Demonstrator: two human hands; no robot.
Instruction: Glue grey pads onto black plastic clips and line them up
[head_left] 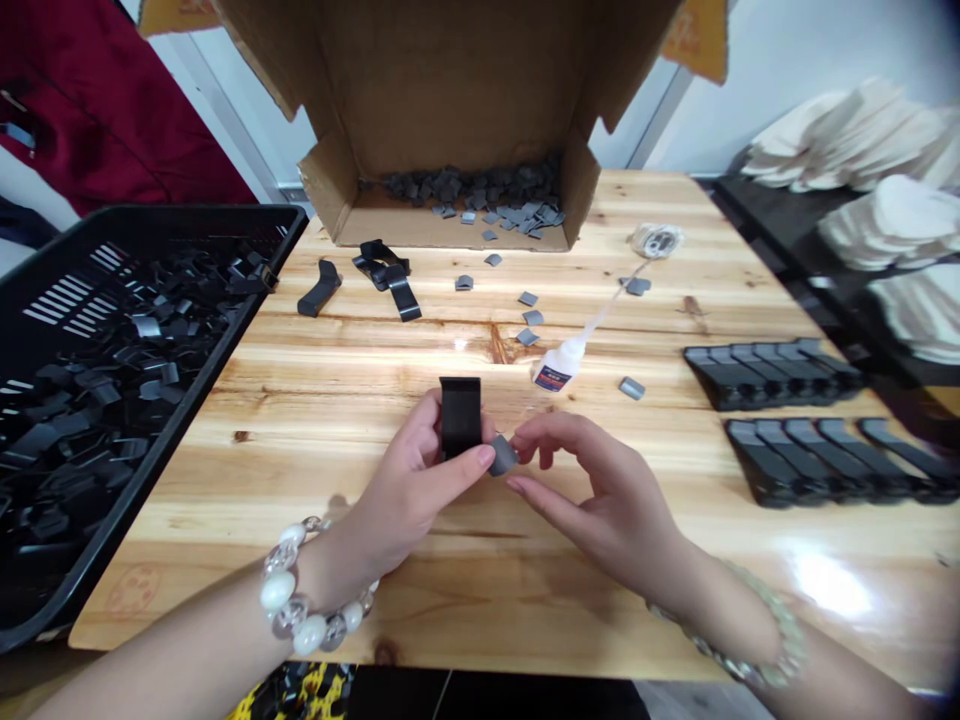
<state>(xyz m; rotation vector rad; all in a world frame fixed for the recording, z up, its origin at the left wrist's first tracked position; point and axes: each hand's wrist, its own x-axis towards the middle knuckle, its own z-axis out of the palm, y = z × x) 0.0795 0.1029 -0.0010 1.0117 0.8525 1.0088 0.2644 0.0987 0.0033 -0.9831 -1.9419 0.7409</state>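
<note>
just this side of the glue bottle (559,368), a black clip (460,412) stands upright in the left hand (409,490), fingers closed round it. the right hand (600,500) pinches a small grey piece (502,456) at its fingertips, just beside the black clip. beyond the glue bottle, a cardboard box (450,100); left of it, a black crate (45,300).

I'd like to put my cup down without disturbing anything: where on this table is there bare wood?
Bare wood lies between the black crate and the left hand, and along the near edge by the rows of black parts. It is crowded in front of the cardboard box with loose grey pieces, and around the glue bottle.
</note>
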